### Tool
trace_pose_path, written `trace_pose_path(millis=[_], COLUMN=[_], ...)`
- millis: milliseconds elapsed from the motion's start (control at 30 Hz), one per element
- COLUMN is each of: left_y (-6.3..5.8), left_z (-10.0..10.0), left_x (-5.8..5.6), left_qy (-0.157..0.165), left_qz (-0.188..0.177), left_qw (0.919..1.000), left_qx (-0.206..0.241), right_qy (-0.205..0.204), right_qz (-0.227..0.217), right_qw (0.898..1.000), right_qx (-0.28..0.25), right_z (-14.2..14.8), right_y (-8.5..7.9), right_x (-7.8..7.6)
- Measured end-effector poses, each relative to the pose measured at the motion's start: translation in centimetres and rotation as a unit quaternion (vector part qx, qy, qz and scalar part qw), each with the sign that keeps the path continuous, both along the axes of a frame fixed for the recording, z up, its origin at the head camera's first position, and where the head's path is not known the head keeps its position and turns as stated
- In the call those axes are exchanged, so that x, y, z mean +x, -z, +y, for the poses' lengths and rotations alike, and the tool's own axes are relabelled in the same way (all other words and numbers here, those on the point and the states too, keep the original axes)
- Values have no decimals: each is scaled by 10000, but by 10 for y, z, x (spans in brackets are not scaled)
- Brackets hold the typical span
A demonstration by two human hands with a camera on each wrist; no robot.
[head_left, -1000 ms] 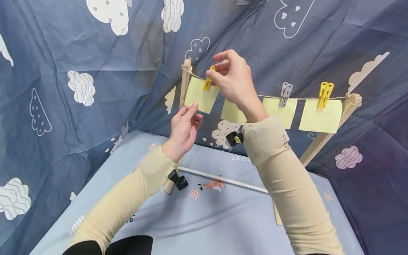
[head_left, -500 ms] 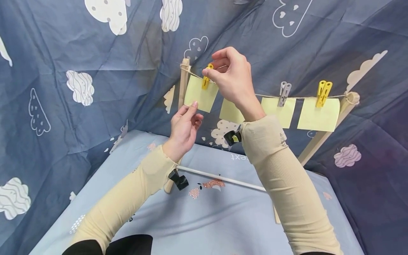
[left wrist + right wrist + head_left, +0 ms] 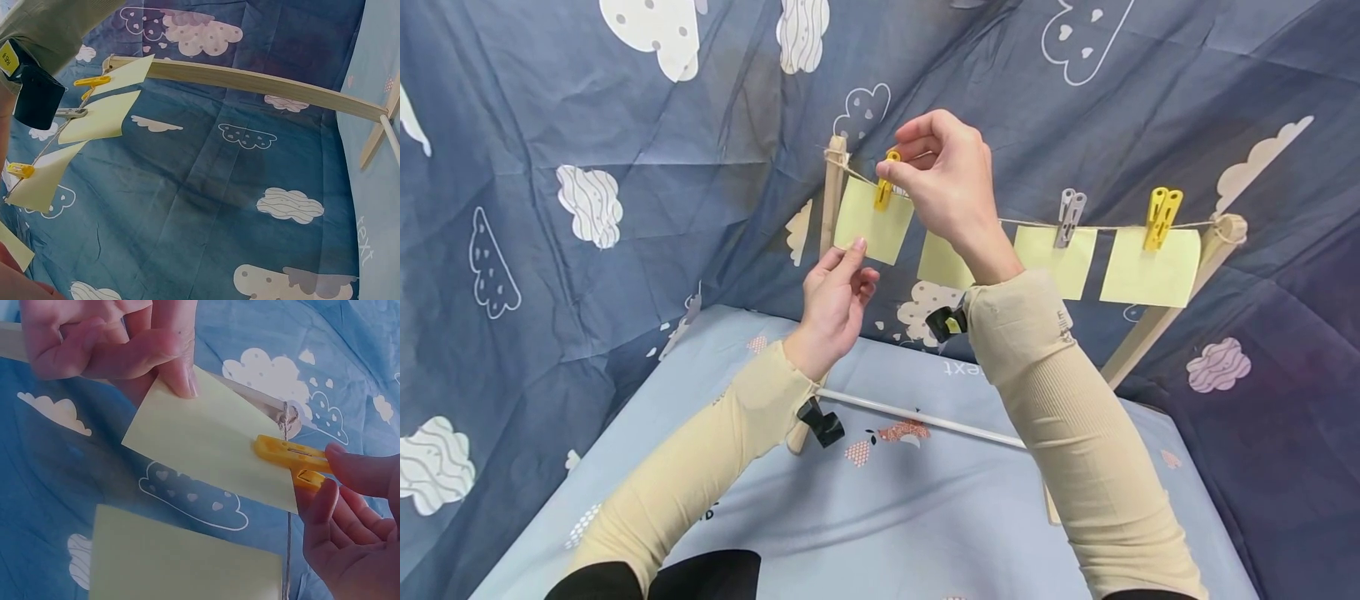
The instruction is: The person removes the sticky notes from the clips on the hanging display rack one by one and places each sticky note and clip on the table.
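Observation:
My right hand point(image 3: 951, 179) pinches the handle ends of a yellow clothespin point(image 3: 284, 451) between thumb and fingers. The clothespin's other end lies over the top part of a pale yellow paper square point(image 3: 872, 218), at the twine line point(image 3: 288, 550). Below, my left hand point(image 3: 838, 304) pinches that paper's lower edge, thumb in front. In the right wrist view the left thumb presses on the paper's corner. A second paper point(image 3: 942, 260) hangs beside it, partly hidden behind my right wrist; its yellow clothespin point(image 3: 21, 170) shows in the left wrist view.
Further right, one paper point(image 3: 1054, 265) hangs by a grey clothespin point(image 3: 1070, 218) and another point(image 3: 1152, 271) by a yellow clothespin point(image 3: 1163, 218). Wooden posts point(image 3: 833, 192) carry the twine at both ends. A white rod point(image 3: 917, 414) runs low above the light blue cloth point(image 3: 925, 517).

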State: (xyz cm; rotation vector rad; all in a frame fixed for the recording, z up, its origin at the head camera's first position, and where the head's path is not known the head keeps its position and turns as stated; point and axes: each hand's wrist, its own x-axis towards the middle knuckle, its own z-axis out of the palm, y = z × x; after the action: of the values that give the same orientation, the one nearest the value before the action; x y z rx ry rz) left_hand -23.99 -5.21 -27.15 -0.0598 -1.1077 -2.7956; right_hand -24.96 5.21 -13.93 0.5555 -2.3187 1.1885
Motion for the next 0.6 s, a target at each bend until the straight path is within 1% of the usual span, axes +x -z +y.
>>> trace_pose_path(millis=[267,400,500,600], left_y=[1,1,1,2], left_z=[-1,-1,-1,-1], left_x=[0,-1,-1,-1], left_qy=[-16,-35,-51,-55], left_qz=[-58,-65,-67,-68], left_qw=[10000,10000,10000,10000], left_qx=[-2,0,-14,-31], right_qy=[-150,-216,-224,-266], right_qz=[309,393,406,465], right_qw=[9991,9983,9979,9971], right_qx=[-231,-370,-455,-540], right_z=[0,1,0,-2], right_y=[3,3,2,-2], right_x=[-3,-3,2,11])
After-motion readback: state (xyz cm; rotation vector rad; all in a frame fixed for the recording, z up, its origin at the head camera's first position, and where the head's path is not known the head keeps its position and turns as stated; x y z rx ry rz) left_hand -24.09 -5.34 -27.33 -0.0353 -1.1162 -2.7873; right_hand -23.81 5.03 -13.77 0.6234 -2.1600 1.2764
